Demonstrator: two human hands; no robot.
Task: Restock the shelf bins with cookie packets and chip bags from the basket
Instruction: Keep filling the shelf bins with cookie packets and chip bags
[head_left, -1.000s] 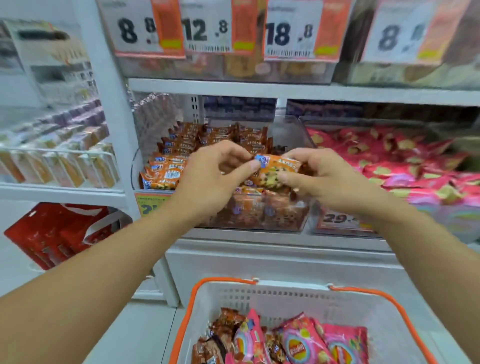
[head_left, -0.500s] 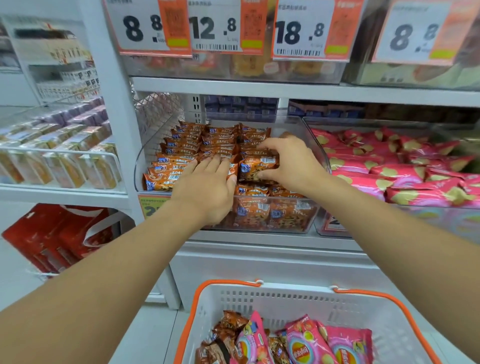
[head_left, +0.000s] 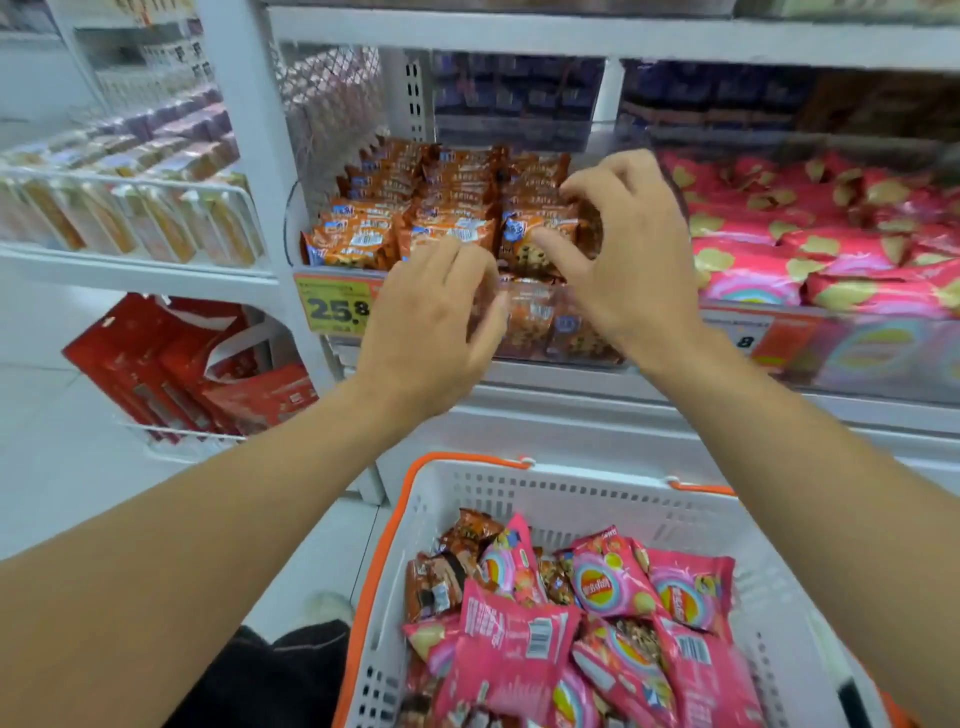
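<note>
Restock at cookie bin, both hands up at its front.
Packed clear bin (head_left: 306, 208) w/ orange cookie packets (head_left: 447, 208); chip bags (head_left: 613, 587) plus brown packets heaped in white basket (head_left: 571, 493) below. Left hand (head_left: 431, 317) spread, empty, at bin front; right hand (head_left: 628, 249) loosely curled over front-row packet (head_left: 535, 244), pinch unclear.

My left hand (head_left: 431, 322) is covering the right end of the yellow price tag (head_left: 335, 306), so the price is reading only "25.8". My right hand (head_left: 623, 260) is hiding part of the cookie bin (head_left: 524, 332). The chip bin (head_left: 831, 249) is smearing into blur at the right edge, and the basket (head_left: 571, 499) is running off the bottom edge.
</note>
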